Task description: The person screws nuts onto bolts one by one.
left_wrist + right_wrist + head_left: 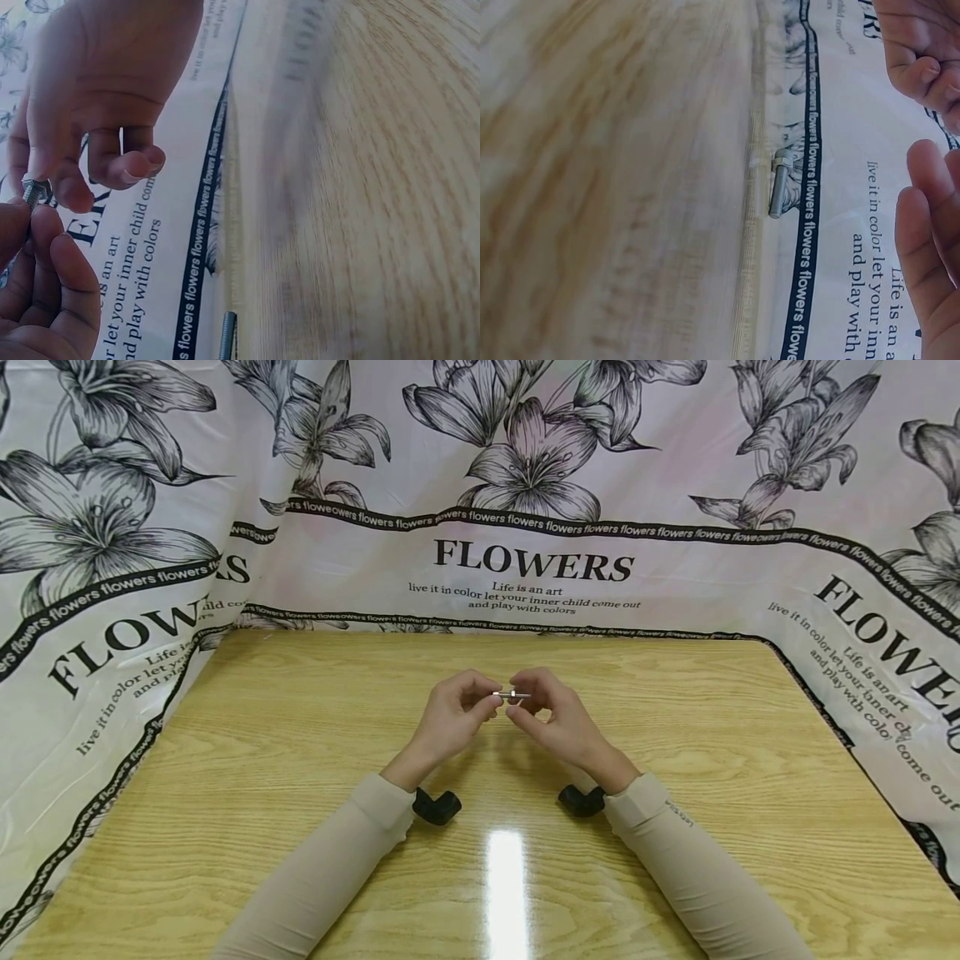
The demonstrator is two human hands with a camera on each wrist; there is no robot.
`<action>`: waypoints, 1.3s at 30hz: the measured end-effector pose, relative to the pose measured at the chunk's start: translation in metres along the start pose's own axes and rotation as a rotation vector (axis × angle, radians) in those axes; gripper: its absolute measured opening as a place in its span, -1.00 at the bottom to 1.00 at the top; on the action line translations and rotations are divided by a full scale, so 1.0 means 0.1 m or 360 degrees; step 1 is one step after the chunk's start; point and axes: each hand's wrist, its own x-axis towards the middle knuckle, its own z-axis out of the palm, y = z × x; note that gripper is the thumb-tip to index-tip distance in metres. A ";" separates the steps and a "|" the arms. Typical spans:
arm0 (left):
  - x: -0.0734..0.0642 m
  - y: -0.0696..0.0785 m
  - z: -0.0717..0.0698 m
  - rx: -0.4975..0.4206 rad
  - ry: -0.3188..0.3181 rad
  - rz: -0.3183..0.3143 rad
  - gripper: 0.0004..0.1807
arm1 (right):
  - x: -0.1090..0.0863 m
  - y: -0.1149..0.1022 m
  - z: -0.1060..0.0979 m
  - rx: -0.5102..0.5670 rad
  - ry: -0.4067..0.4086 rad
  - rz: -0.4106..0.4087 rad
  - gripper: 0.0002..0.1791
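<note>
A small silver bolt with a nut [513,694] lies level between both hands in the head view. My left hand [455,708] pinches its left end between thumb and fingertips. My right hand [553,714] is curved around the nut, with thumb and forefinger visibly apart on either side of it. In the left wrist view, threads [30,196] show between the left fingertips and the nut. The right wrist view shows another bolt with a nut [780,184] low between the hands; its support is unclear. A threaded rod end [227,335] also shows in the left wrist view.
The hands are above a wood-grain table [300,710]. A white flower-printed curtain [525,577] surrounds its back and sides. Black wrist pieces [437,807] stick out inward from the cuffs. A bright reflection lies on the front of the tabletop.
</note>
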 end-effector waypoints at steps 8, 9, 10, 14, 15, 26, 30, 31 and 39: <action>-0.01 0.00 0.00 -0.0009 -0.0004 -0.0034 -0.88 | 0.01 0.19 0.02 -0.0014 0.0052 -0.0033 -0.90; -0.01 0.00 0.00 -0.0002 -0.0004 -0.0032 -0.89 | 0.01 0.20 0.02 -0.0019 0.0057 -0.0015 -0.91; -0.01 0.00 0.00 0.0005 -0.0004 -0.0028 -0.89 | 0.01 0.20 0.02 -0.0021 0.0058 0.0004 -0.89; 0.00 0.00 0.00 0.0016 -0.0007 -0.0014 -0.90 | 0.01 0.20 0.01 -0.0003 0.0040 0.0068 -0.87; 0.00 0.00 0.00 0.0014 -0.0007 -0.0012 -0.90 | 0.01 0.19 0.01 -0.0005 0.0034 0.0082 -0.87; 0.00 0.00 0.00 -0.0001 -0.0008 -0.0027 -0.90 | 0.01 -0.12 -0.02 -0.0009 0.0011 -0.0080 -0.75; 0.00 0.00 0.00 0.0011 0.0002 -0.0043 -0.90 | 0.01 0.03 0.01 -0.0004 0.0013 -0.0030 -0.86; -0.01 0.00 0.00 0.0009 0.0003 -0.0046 -0.89 | 0.01 0.08 0.01 -0.0016 0.0012 -0.0009 -0.87; 0.00 -0.01 0.01 0.0010 0.0002 -0.0063 -0.89 | 0.00 0.19 0.01 -0.0022 -0.0001 0.0085 -0.79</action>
